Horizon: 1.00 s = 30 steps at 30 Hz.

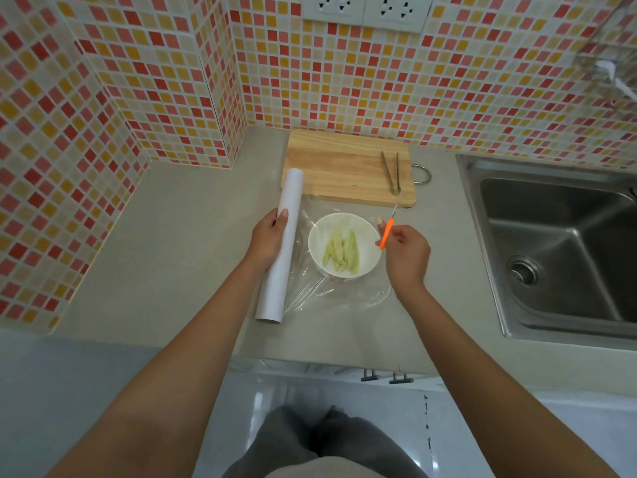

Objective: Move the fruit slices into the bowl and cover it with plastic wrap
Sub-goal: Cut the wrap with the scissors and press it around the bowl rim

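Green fruit slices (340, 250) lie in your white bowl (344, 248) under plastic wrap (341, 291). Your left hand (267, 241) grips the roll (281, 250); your right hand (406, 255) pinches an orange cutter (386, 232).

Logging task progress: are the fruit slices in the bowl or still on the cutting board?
In the bowl: pale green slices lie inside; the board holds only tongs.
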Available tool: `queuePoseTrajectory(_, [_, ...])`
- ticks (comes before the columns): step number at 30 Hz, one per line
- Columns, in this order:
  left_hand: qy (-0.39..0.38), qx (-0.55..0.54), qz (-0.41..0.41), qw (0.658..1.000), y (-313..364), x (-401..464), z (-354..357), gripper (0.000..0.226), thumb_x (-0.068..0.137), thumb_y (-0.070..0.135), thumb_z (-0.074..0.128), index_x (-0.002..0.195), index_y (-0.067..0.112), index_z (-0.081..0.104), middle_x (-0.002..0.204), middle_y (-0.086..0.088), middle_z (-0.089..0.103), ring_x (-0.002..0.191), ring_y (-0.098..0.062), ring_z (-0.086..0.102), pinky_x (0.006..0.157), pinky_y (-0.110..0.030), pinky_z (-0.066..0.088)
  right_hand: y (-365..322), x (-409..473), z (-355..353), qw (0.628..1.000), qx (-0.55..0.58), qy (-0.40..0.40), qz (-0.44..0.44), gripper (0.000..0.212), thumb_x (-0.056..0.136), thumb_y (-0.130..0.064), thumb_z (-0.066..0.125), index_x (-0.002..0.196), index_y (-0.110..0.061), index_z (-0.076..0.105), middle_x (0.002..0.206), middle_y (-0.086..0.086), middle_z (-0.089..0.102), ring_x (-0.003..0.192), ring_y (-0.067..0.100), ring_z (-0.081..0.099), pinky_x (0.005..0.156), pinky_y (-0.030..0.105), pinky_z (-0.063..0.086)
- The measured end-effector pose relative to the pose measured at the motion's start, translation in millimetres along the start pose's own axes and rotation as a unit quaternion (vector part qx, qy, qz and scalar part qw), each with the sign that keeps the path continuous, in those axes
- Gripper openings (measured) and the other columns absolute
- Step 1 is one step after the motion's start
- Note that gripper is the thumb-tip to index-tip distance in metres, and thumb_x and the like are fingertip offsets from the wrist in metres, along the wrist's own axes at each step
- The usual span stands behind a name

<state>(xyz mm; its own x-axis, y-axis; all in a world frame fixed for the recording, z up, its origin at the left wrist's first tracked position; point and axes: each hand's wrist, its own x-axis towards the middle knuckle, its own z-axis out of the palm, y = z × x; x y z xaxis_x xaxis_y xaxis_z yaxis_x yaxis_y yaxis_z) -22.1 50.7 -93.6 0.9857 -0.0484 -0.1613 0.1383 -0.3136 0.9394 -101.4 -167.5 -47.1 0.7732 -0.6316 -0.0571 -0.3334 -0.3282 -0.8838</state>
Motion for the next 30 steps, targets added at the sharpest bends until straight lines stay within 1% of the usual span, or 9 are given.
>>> queuePoseTrajectory(2, [0.002,0.000,0.000,1.000,-0.3,-0.1,0.1,0.038,0.101,0.033,0.038,0.086,0.001,0.050,0.079,-0.006,0.047,0.073,-0.016,0.040,0.067,-0.031,0.033,-9.2,-14.5,4.0,0.998,0.037,-0.041,0.025,0.031,0.088,-0.032,0.064,0.063,-0.014,0.068,0.063,-0.010,0.069,0.055,-0.008,0.058,0.051,0.006,0.039])
queuePoseTrajectory(5, [0.004,0.002,0.002,1.000,0.8,-0.7,0.6,0.035,0.101,0.033,0.038,0.086,0.005,0.050,0.080,-0.007,0.045,0.071,-0.014,0.038,0.063,-0.029,0.032,-20.1,-35.4,13.7,0.984,0.103,-0.124,0.079,0.030,0.086,-0.026,0.068,0.059,-0.013,0.067,0.067,-0.005,0.070,0.054,0.000,0.054,0.056,0.016,0.042])
queuePoseTrajectory(9, [-0.001,0.010,0.001,1.000,3.0,-0.9,1.2,0.033,0.101,0.035,0.038,0.088,0.008,0.051,0.082,-0.007,0.044,0.071,-0.013,0.038,0.064,-0.029,0.031,-24.8,-61.7,18.2,0.942,0.140,-0.264,0.153,0.024,0.090,-0.023,0.064,0.074,-0.005,0.062,0.068,0.005,0.068,0.040,0.005,0.044,0.038,0.013,0.031])
queuePoseTrajectory(11, [-0.002,0.010,-0.002,1.000,4.0,-0.6,1.1,0.033,0.101,0.036,0.038,0.088,0.009,0.051,0.081,-0.006,0.045,0.070,-0.012,0.039,0.064,-0.029,0.032,-22.5,-74.1,17.3,0.928,0.134,-0.305,0.169,0.024,0.091,-0.026,0.062,0.081,-0.004,0.060,0.066,0.005,0.067,0.039,0.006,0.041,0.036,0.015,0.029])
queuePoseTrajectory(15, [0.005,0.010,0.005,1.000,4.2,1.3,2.3,0.032,0.101,0.034,0.038,0.082,0.010,0.047,0.074,0.000,0.042,0.064,-0.009,0.036,0.060,-0.028,0.029,-13.6,-97.4,12.1,0.907,0.122,-0.350,0.200,0.024,0.091,-0.034,0.061,0.079,-0.013,0.060,0.064,0.006,0.065,0.044,0.008,0.038,0.038,0.016,0.025])
queuePoseTrajectory(18, [0.011,0.002,0.005,1.000,2.4,2.7,3.2,0.031,0.101,0.034,0.039,0.082,0.011,0.047,0.071,0.004,0.042,0.063,-0.008,0.036,0.061,-0.028,0.031,-4.2,-112.4,7.1,0.898,0.109,-0.364,0.222,0.029,0.091,-0.038,0.060,0.074,-0.015,0.057,0.061,0.005,0.065,0.043,0.009,0.037,0.039,0.017,0.024])
queuePoseTrajectory(22, [0.016,-0.003,0.001,1.000,4.6,3.1,3.7,0.031,0.101,0.033,0.039,0.074,0.018,0.045,0.069,0.007,0.041,0.062,-0.006,0.037,0.059,-0.024,0.031,5.2,-130.7,-2.1,0.890,0.075,-0.388,0.229,0.038,0.088,-0.050,0.058,0.076,-0.014,0.057,0.059,0.002,0.066,0.043,0.008,0.041,0.039,0.016,0.030])
queuePoseTrajectory(26, [0.016,0.000,-0.006,1.000,5.5,4.3,4.0,0.030,0.101,0.033,0.038,0.081,0.013,0.048,0.073,0.004,0.044,0.066,-0.011,0.039,0.061,-0.026,0.032,10.8,-148.8,-13.4,0.865,0.043,-0.429,0.256,0.050,0.085,-0.062,0.053,0.075,-0.013,0.058,0.059,0.004,0.066,0.046,0.011,0.043,0.040,0.017,0.031])
queuePoseTrajectory(30, [0.016,-0.005,-0.007,1.000,5.7,5.9,4.1,0.031,0.101,0.034,0.038,0.086,0.010,0.050,0.079,-0.003,0.045,0.070,-0.014,0.039,0.065,-0.030,0.033,13.7,-162.0,-18.6,0.848,0.028,-0.451,0.277,0.053,0.086,-0.064,0.049,0.075,-0.012,0.057,0.063,0.006,0.067,0.047,0.012,0.046,0.040,0.017,0.032])
